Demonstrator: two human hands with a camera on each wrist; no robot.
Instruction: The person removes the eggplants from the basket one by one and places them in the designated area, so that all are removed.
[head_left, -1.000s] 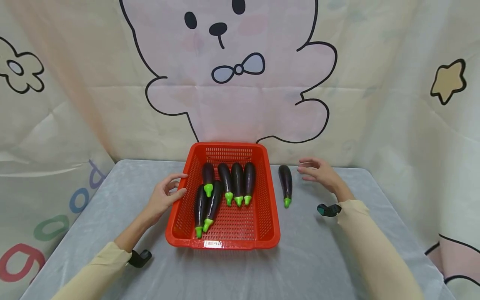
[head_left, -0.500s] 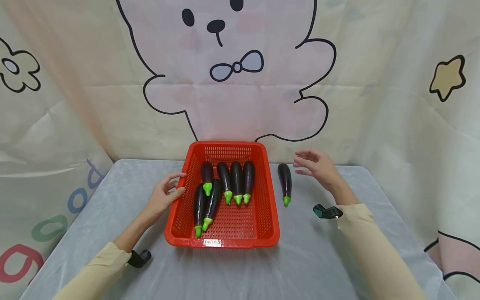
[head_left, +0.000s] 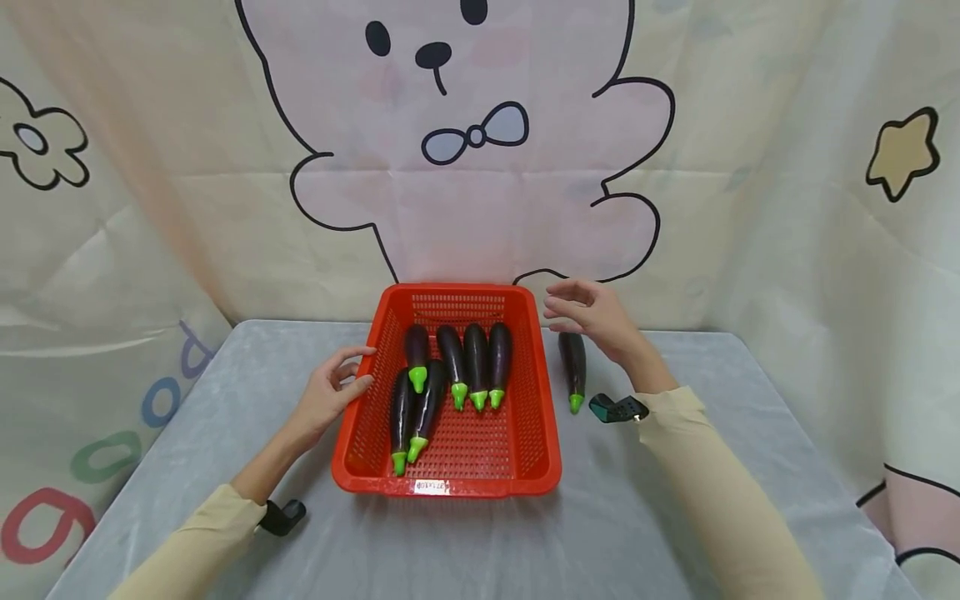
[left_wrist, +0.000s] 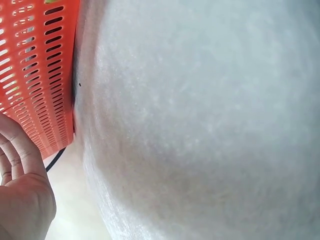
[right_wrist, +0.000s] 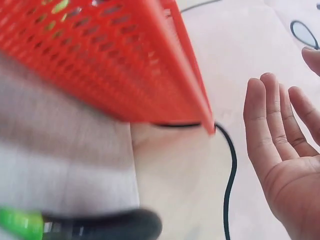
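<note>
A red perforated plastic basket [head_left: 542, 417] stands on the table with several dark purple eggplants [head_left: 477, 358] with green stems lying in it. My left hand [head_left: 330, 392] touches the basket's left rim with relaxed fingertips; the left wrist view has its fingers against the outer wall. One more eggplant [head_left: 573, 371] lies on the cloth to the right of the basket. Over its far end my right hand [head_left: 592, 317] hovers, hiding that tip in the head view. The right hand holds nothing; its fingers look straight and apart from the basket [right_wrist: 125, 60] in the right wrist view.
Grey cloth [head_left: 637, 517] covers the table. Behind it hangs a curtain [head_left: 480, 217] with a cartoon bear. A black cable [right_wrist: 231, 175] runs behind the basket in the right wrist view.
My right hand has moved left and slightly up, from the right of the loose eggplant to over its far end. My left hand and the basket stay put.
</note>
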